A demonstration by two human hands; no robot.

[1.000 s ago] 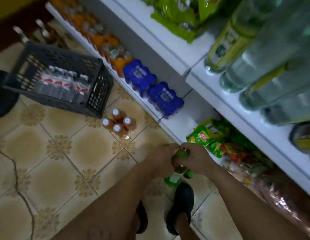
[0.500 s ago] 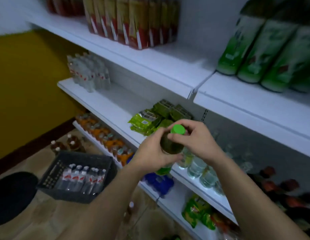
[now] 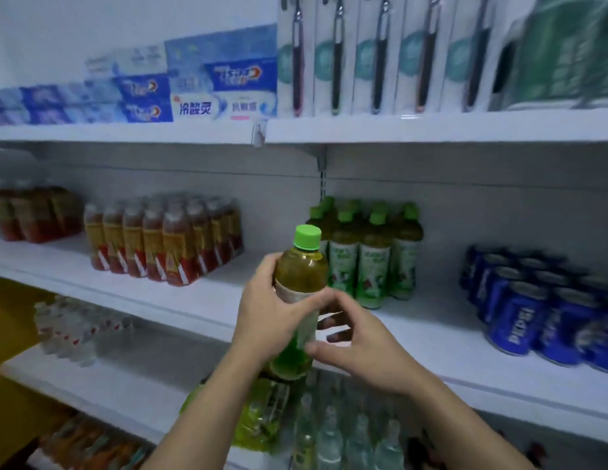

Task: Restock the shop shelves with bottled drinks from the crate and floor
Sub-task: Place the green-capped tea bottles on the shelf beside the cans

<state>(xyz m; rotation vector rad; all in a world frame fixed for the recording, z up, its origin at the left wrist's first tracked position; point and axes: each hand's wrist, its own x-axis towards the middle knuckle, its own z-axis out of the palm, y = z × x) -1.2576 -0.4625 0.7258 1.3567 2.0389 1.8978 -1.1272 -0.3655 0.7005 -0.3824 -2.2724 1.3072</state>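
White shop shelves fill the view, with toothpaste boxes [image 3: 221, 86] on top, and on the middle shelf [image 3: 431, 337] red packs [image 3: 167, 239], a group of green tea bottles [image 3: 370, 259] and blue cans [image 3: 533, 310]. One second ago the person was bent over the floor tiles, both hands on a green-capped bottle near the feet. Half a second ago the bottle was already lifted and the right fingers sat at the cap. Now the bottle [image 3: 301, 276] is held upright in the air before the middle shelf, just in front of the green tea group and a little to its left, not yet standing on the shelf. The left grip [image 3: 265, 313] is closed around the middle of the bottle, fingers curled over the label. The right grip [image 3: 360, 337] has moved down from the cap [image 3: 307, 236] and now takes the lower part, thumb on the front and fingers behind. I judge that the pick-up step is finished and the placing step begins: the bottle looks the same kind as the group, and bare shelf shows in front of and beside that group. For the next move the bottle should go in straight, because a push against the front row could tip those bottles. Water bottles [image 3: 68, 330] stand blurred on the shelf below.
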